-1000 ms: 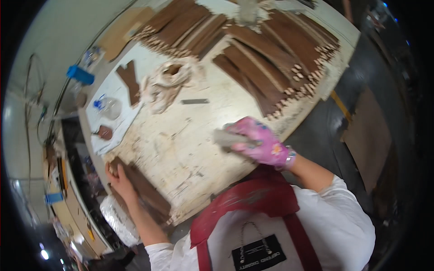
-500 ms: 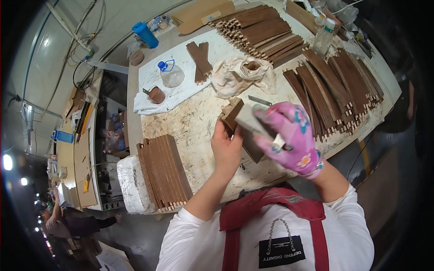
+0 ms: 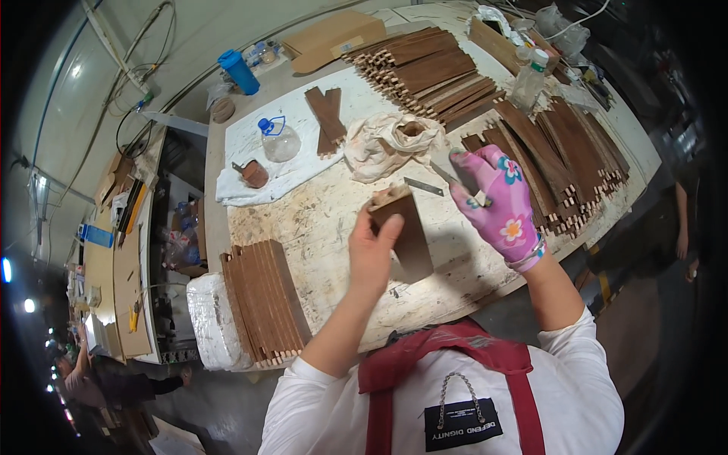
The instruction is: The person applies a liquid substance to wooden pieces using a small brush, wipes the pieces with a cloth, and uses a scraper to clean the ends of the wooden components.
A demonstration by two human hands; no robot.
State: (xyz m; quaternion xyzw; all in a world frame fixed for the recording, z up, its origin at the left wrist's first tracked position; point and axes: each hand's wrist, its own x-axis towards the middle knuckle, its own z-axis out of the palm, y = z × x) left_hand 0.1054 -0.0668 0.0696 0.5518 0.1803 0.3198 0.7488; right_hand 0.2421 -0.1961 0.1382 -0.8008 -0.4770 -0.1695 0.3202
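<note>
My left hand (image 3: 370, 254) is closed round a dark brown wooden board (image 3: 408, 241), held tilted with its notched, lighter end facing up. To the right and apart from it, my right hand (image 3: 497, 201) wears a pink flowered glove. Its fingers grip a flat grey piece (image 3: 459, 173), partly hidden, whose kind I cannot make out. Between the two hands a narrow metal strip (image 3: 425, 186) lies on the worn white table (image 3: 334, 220). Just beyond is a crumpled cream cloth (image 3: 371, 148).
Brown boards with pale pegged ends are stacked at left (image 3: 265, 299), in a far pile (image 3: 432, 68) and in a right-hand row (image 3: 531, 152). A clear jug (image 3: 282, 144) and a small brown pot (image 3: 254, 176) stand on a white towel. A clear bottle (image 3: 528, 83) stands far right.
My right hand has drawn back from the board, taking the grey piece right and away from its end. My left hand still holds the board, now with its broad face more visible.
</note>
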